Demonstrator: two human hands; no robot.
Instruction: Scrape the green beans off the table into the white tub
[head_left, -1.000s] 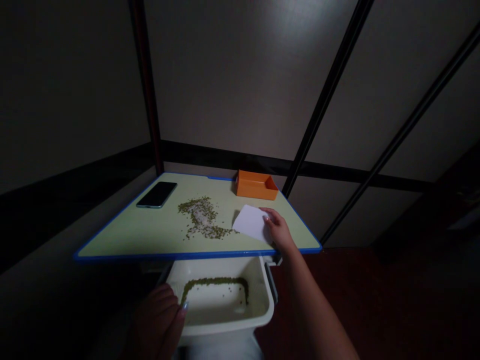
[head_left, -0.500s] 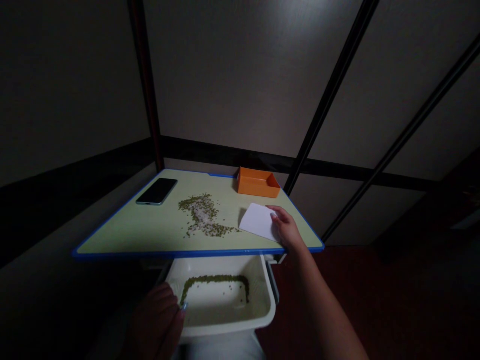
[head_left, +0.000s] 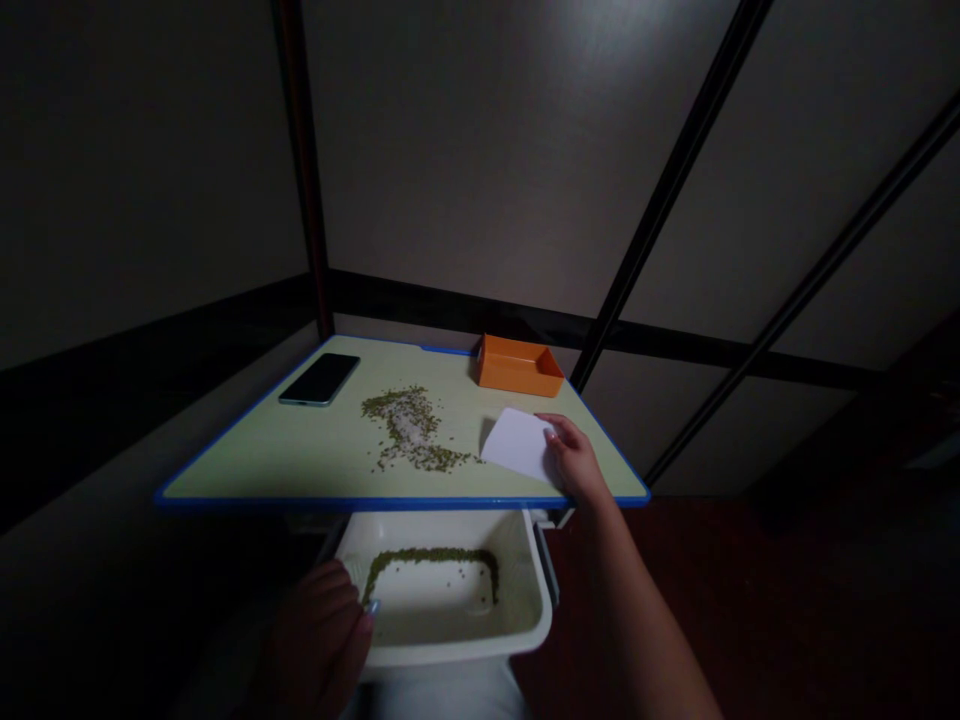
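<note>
My right hand (head_left: pixel 576 455) pinches a white card (head_left: pixel 519 443) between thumb and fingers, tilted on the table's right front part. Left of the card lies a loose pile of small green beans mixed with white grains (head_left: pixel 411 422); a few beans trail toward the card. Below the table's front edge, my left hand (head_left: pixel 322 625) is closed on the left rim of a white plastic bin (head_left: pixel 442 656), its thumb over the edge. Green beans (head_left: pixel 435 556) line the far and side edges of the bin's floor, with a few scattered in the middle.
The pale green tabletop (head_left: pixel 285 450) has a blue edge. A dark phone (head_left: pixel 321 380) lies at its back left and an orange open box (head_left: pixel 517 366) stands at the back right. Panelled walls (head_left: pixel 465 180) close in behind and at the left.
The view has shifted very slightly. Both hands, the card, the pile and the bin look the same as before.
</note>
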